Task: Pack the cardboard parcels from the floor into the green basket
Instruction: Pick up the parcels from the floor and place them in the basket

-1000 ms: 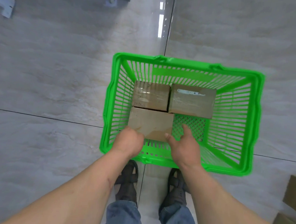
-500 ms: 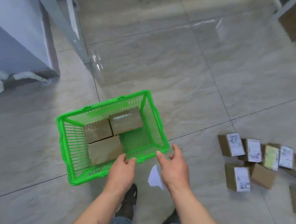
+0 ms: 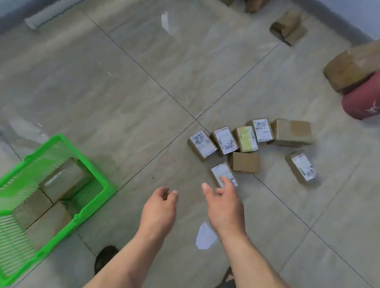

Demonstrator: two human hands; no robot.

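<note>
The green basket (image 3: 98, 201) stands on the floor at lower left with three cardboard parcels (image 3: 63, 183) inside. Several small parcels lie in a cluster on the tiles to the right, most with white labels. The nearest labelled parcel (image 3: 221, 171) lies just beyond my right hand (image 3: 223, 206), whose relaxed fingers reach toward it and hold nothing. Beside it, over bare floor, my left hand (image 3: 158, 208) hovers with loosely curled fingers, also empty. A plain brown parcel (image 3: 244, 161) sits right behind the nearest one.
A red bucket (image 3: 376, 97) with a large brown package (image 3: 361, 63) leaning on it stands at far right. More boxes (image 3: 288, 27) lie along the back wall. A scrap of white paper (image 3: 205, 237) lies near my feet.
My view has swung right, away from the basket toward the parcel cluster. Both hands have left the basket and moved right, the right hand now close to the nearest labelled parcel.
</note>
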